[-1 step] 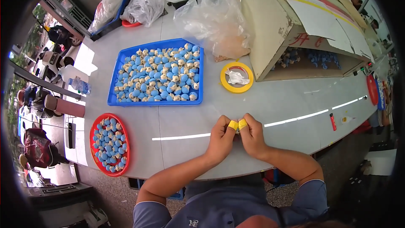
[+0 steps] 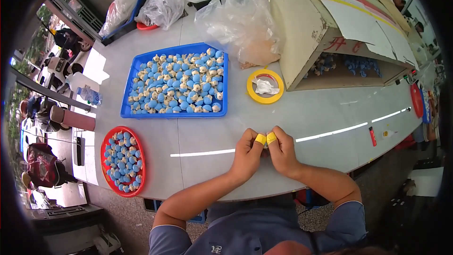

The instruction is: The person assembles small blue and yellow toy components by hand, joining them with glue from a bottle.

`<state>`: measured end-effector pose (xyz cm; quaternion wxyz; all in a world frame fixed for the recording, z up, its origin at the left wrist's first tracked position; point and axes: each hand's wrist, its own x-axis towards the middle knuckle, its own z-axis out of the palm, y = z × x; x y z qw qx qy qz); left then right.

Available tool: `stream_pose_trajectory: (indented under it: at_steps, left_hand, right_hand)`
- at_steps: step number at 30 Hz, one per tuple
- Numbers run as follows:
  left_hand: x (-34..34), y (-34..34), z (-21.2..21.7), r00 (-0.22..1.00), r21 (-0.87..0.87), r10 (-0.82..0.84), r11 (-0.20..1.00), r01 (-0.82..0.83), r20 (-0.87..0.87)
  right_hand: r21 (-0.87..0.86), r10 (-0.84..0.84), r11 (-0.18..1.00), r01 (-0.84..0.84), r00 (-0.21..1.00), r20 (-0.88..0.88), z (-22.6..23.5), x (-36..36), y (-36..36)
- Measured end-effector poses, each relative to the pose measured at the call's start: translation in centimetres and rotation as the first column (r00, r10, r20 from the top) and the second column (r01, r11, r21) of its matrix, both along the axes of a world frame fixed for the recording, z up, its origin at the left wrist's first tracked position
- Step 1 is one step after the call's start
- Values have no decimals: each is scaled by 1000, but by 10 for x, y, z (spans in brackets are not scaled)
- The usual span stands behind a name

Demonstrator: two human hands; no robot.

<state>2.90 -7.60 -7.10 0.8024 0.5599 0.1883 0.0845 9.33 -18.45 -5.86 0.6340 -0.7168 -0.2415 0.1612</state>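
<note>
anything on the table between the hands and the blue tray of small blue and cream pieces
Nothing visible does. The left hand and right hand meet at the near table edge, and only bare grey tabletop lies between them and the blue tray. The yellow ring sits off to the right.

A blue tray [image 2: 220,80] of blue and cream pieces sits at eleven o'clock. A red dish [image 2: 106,147] lies at nine, a yellow ring [image 2: 252,94] near twelve, a cardboard box [image 2: 302,33] at one, plastic bags [image 2: 240,23] beyond.
</note>
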Motion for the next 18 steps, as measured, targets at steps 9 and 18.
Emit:
stream_pose_trajectory:
  at_steps: [9, 18]
  left_hand:
    - [5, 10, -4, 998, -82, 65, 994, -66, -10]
    - [3, 30, 4, 986, -233, -165, 960, 158, -10]
  right_hand:
    - [-34, 65, 997, -64, 997, 29, -6, 12, -3]
    - [36, 196, 980, -194, 935, -295, 10, 41, -17]
